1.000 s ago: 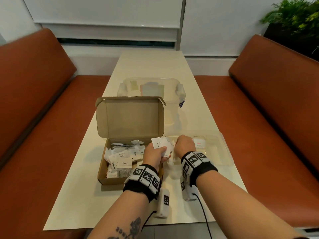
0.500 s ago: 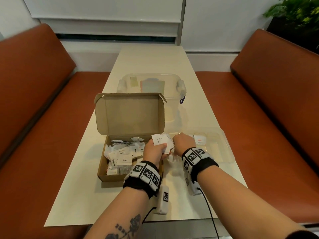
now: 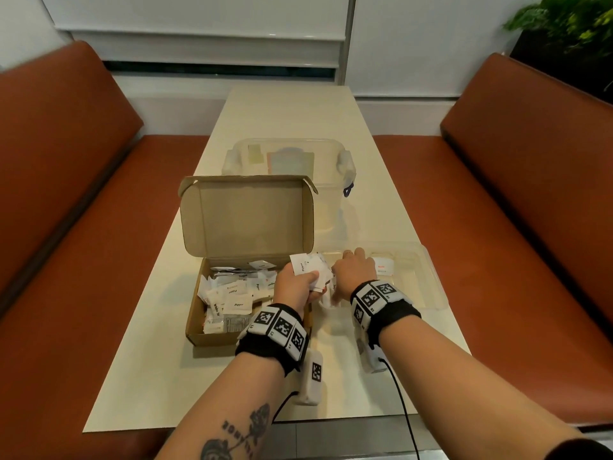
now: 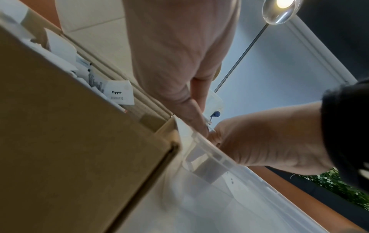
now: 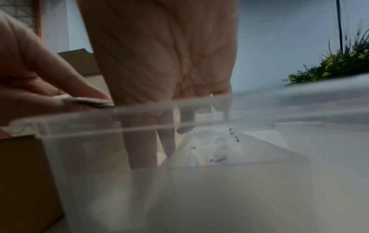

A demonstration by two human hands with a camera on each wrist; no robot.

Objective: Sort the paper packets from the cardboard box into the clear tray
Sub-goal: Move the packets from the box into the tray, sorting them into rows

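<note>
The open cardboard box (image 3: pixel 212 336) holds several loose white paper packets (image 3: pixel 232 293), one marked Pepper (image 4: pixel 120 93). My left hand (image 3: pixel 298 287) hovers over the box's right end and grips a small bundle of packets (image 3: pixel 306 265), pinched between thumb and fingers (image 5: pixel 87 100). The clear tray (image 3: pixel 428 270) sits right of the box. My right hand (image 3: pixel 350 270) reaches over its near-left rim, fingers (image 5: pixel 169 146) pointing straight down into the left compartment beside a Pepper packet (image 5: pixel 217 157). Another packet with red print (image 3: pixel 383 265) lies further right in the tray.
A clear lidded storage bin (image 3: pixel 288 161) stands behind the box's raised lid (image 3: pixel 248 217). Orange benches (image 3: pixel 83 260) flank the narrow cream table (image 3: pixel 285 107). A plant (image 3: pixel 570 21) sits at the back right. Cables hang from both wristbands over the table's near edge.
My right hand has stayed at the tray's left compartment, shifting only slightly. My left hand keeps its bundle in the same place. The head view has tilted a little.
</note>
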